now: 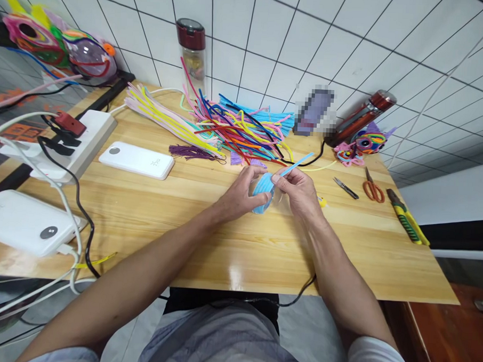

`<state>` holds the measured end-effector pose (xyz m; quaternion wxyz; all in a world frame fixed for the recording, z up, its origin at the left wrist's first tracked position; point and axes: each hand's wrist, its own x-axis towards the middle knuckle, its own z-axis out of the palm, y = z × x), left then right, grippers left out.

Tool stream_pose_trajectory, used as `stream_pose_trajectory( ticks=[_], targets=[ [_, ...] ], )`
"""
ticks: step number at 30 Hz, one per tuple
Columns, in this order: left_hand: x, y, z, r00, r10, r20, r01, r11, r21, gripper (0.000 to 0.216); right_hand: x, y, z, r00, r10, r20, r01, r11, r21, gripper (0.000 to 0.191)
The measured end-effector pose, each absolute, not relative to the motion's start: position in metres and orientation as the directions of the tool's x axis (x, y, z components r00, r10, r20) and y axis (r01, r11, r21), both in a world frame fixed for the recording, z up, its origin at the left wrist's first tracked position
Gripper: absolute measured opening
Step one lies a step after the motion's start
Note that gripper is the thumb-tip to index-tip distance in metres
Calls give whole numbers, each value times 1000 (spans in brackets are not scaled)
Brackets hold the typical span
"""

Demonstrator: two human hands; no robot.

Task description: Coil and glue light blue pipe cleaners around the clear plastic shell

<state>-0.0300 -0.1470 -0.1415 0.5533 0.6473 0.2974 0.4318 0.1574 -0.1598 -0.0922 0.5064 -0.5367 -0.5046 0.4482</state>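
Above the middle of the wooden table, my left hand [245, 189] is closed around a small rounded piece wrapped in light blue pipe cleaner [262, 195]. What lies under the wrapping is mostly hidden, though a clear edge shows on its right. My right hand [299, 189] pinches a light blue pipe cleaner [296, 164] between thumb and fingers at the right side of the wrapped piece. Its free end sticks up to the right. Behind my hands lies a loose heap of coloured pipe cleaners [244, 128], with purple strips [248, 160] in front of it.
To the right lie thread snips [346, 189], orange-handled scissors [372, 186] and green-yellow pliers [406, 217]. White power banks [136, 160] and a power strip [77, 147] with cables are at left. A glass bottle [193, 56], a red flask [362, 117] and a pipe-cleaner fish [367, 144] stand behind.
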Motion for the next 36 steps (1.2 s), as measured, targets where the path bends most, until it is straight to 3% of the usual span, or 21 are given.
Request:
stream_pose_trajectory(
  ticks=[7, 19, 23, 33, 36],
  targets=[
    [-28, -150, -134, 491, 863, 119, -153, -49, 987, 58, 153, -160, -92, 103, 994, 31, 75, 24, -997, 47],
    [-31, -150, -140, 471, 858, 206, -120, -169, 978, 64, 156, -160, -91, 109, 993, 52, 96, 41, -994, 47],
    [-32, -148, -141, 482, 834, 268, -120, -240, 963, 57, 158, -161, -89, 96, 994, 54, 105, 44, -994, 48],
    [-29, -151, -144, 494, 835, 241, -158, -186, 970, 57, 158, -162, -88, 90, 995, 41, 80, 34, -996, 49],
    [-29, -150, -144, 471, 836, 283, -156, -237, 959, 59, 159, -161, -89, 94, 994, 57, 77, 50, -996, 48]
  ],
)
